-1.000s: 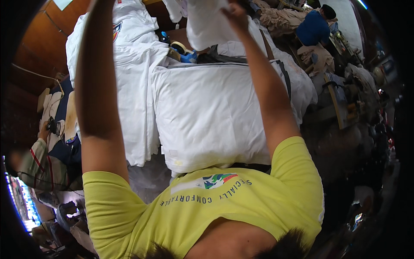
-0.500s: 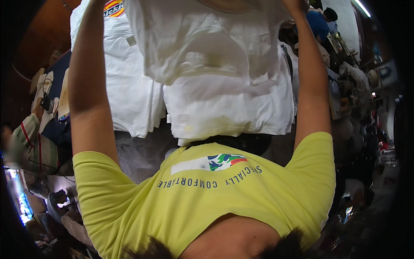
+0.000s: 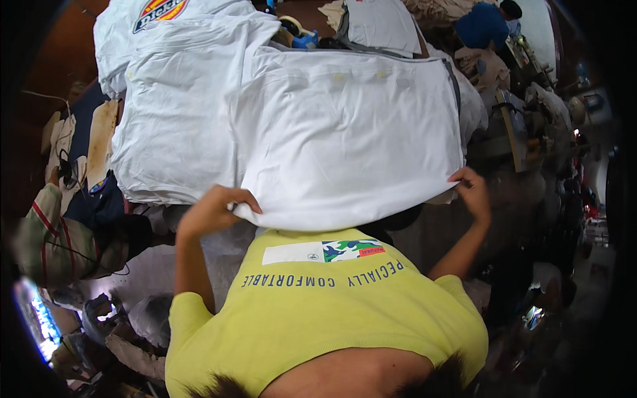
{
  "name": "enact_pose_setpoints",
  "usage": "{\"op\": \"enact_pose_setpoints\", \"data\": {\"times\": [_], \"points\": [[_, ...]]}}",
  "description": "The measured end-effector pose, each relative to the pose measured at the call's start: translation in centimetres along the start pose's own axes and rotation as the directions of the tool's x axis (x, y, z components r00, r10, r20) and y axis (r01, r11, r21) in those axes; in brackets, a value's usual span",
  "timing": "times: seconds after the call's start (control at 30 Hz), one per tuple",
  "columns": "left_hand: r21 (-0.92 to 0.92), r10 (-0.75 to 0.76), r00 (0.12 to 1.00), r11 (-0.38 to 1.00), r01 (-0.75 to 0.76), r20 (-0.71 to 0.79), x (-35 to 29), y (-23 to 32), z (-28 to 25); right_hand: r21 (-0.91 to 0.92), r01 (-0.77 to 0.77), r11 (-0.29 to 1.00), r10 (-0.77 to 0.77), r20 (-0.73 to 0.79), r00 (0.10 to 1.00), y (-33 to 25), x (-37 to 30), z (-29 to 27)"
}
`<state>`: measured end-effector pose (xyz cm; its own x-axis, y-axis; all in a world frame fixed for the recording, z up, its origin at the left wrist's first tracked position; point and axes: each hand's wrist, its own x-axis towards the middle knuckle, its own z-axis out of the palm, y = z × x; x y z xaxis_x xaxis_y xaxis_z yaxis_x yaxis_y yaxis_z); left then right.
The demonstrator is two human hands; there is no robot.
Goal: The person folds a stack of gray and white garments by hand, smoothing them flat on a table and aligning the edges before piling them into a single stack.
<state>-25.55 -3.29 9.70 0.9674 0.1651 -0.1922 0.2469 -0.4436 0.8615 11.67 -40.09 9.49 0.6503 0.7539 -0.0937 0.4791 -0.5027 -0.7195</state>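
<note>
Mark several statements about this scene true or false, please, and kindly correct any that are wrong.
1. The left hand and the right hand both hold the white cloth. True.
2. They hold it by its far edge. False: they hold its near edge, toward the wearer's body.
3. A blue tape dispenser lies beyond the white cloth. True.
4. The wearer's yellow-green shirt has short sleeves. True.
5. That shirt is plain across the chest. False: it bears printing there.
</note>
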Motion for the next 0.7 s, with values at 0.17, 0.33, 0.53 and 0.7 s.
{"op": "enact_pose_setpoints", "data": {"times": [0.17,0.33,0.53,0.7], "points": [[-0.014,-0.024,0.997,1.0,0.025,0.073,1.0,-1.5,2.6,-0.013,0.019,1.0,-0.021,-0.231,0.973,1.2,-1.6,4.1],[-0.184,0.006,1.0,0.983,-0.006,0.003,3.2,2.8,-0.9,-0.691,-0.119,0.713,-0.153,-0.319,0.935,-6.4,-1.5,5.4],[-0.585,0.253,0.967,0.79,-0.184,0.038,7.8,11.8,2.6,0.411,0.048,0.91,-0.119,0.15,0.982,-18.0,-2.7,9.7],[-0.198,0.657,0.752,0.744,-0.638,0.046,12.8,14.5,-0.9,0.275,0.348,0.896,-0.301,-0.199,0.933,-17.6,-1.7,7.8]]}}
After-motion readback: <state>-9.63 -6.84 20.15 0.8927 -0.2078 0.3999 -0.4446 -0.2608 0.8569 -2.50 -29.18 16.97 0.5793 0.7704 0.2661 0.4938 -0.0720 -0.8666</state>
